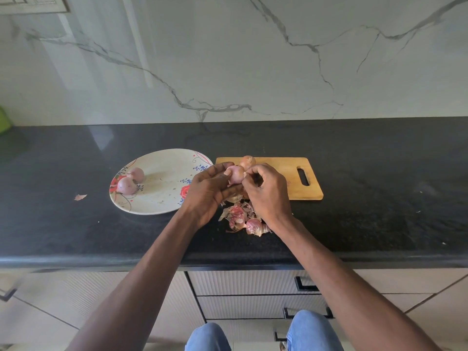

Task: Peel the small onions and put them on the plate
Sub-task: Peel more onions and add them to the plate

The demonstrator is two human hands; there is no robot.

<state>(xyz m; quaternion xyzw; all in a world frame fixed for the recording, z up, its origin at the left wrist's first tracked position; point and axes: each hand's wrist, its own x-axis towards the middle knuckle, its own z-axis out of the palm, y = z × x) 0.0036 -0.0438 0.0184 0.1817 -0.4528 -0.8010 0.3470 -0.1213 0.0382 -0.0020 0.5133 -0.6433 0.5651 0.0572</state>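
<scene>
Between the two hands, above the near edge of the board, sits the onion being peeled. The left hand cups it from below and the side, thumb over the top and fingers curled under, so it is gripped all round. The right hand comes in from the other side with fingertips bunched against the bulb's right flank, pinching what looks like a flap of skin, though the pinch itself is too small to see clearly.

The bulb is small, round and light, firm enough to take a squeeze without bruising. Its bared surface is pale pink and glossy, so it will likely be slick; a full wrap of the fingers suits it better than a fingertip hold. The skin is the opposite: thin, dry and brittle, likely to tear in scraps, best caught at a loose edge near the tip or root and drawn along the bulb.

Just beyond the grip, an unpeeled onion rests on the board, tan and matt. Below the hands lies a heap of peels, curled, papery, pink and straw-coloured. Left of the grip, the plate, oval, smooth and flower-printed, holds two peeled onions at its far side, touching each other. A stray peel lies well left of that on the dark speckled counter.
</scene>
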